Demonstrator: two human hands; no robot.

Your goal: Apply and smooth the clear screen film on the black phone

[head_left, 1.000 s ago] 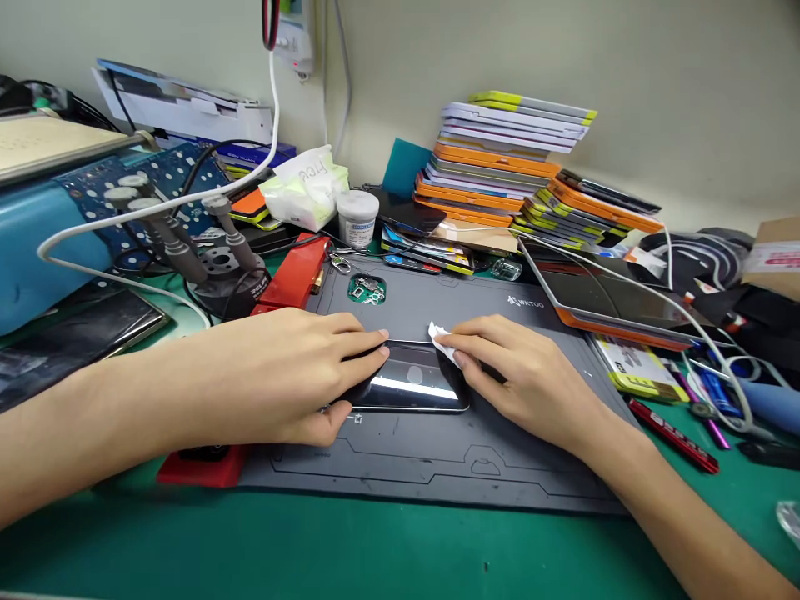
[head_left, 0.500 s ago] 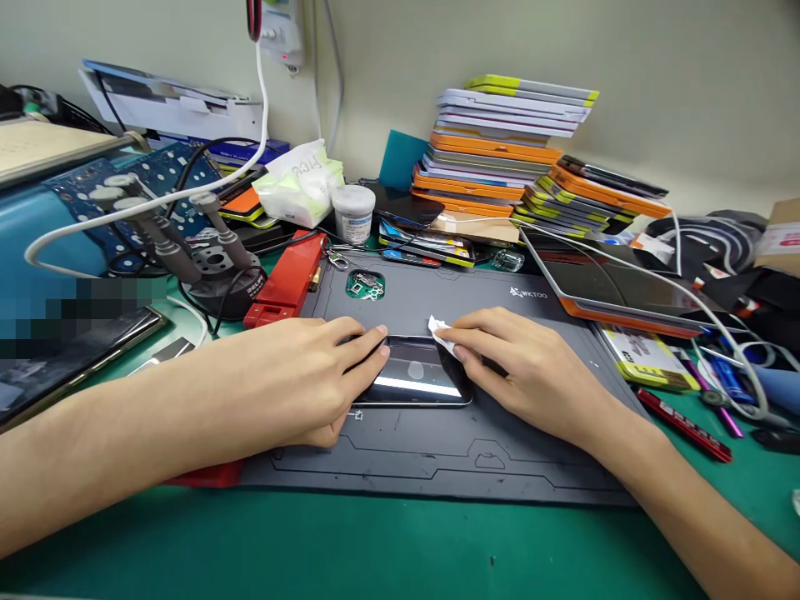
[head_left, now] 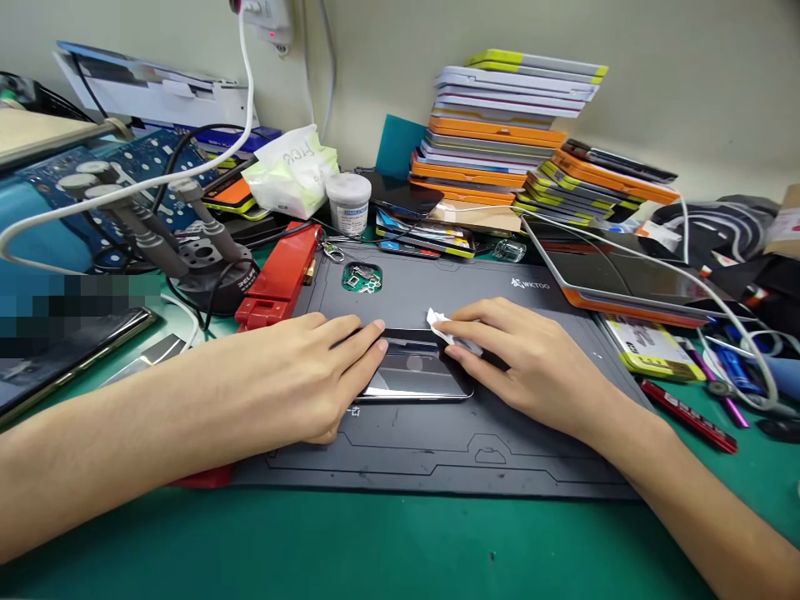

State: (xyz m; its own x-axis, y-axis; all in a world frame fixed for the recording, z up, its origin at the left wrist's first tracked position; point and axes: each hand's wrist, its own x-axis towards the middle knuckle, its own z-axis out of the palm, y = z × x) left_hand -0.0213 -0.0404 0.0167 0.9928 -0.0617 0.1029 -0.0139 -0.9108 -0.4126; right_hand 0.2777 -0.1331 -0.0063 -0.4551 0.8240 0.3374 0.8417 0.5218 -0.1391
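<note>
A black phone (head_left: 416,375) lies flat on a dark grey work mat (head_left: 437,442) in the middle of the green bench. My left hand (head_left: 300,375) lies over the phone's left end, fingers along its far edge and thumb at its near edge, gripping it in place. My right hand (head_left: 518,358) presses a small white wipe (head_left: 441,325) onto the phone's far right corner with closed fingers.
A red tool (head_left: 278,275) and a grey stand with cables (head_left: 200,250) lie left of the mat. A white jar (head_left: 348,202) and stacked orange and yellow phone cases (head_left: 500,142) stand behind. A tablet (head_left: 618,287), cables and pens (head_left: 687,414) crowd the right.
The view has tipped down a little. My right hand has slid the wipe slightly along the phone's right end. My left hand stays on the phone.
</note>
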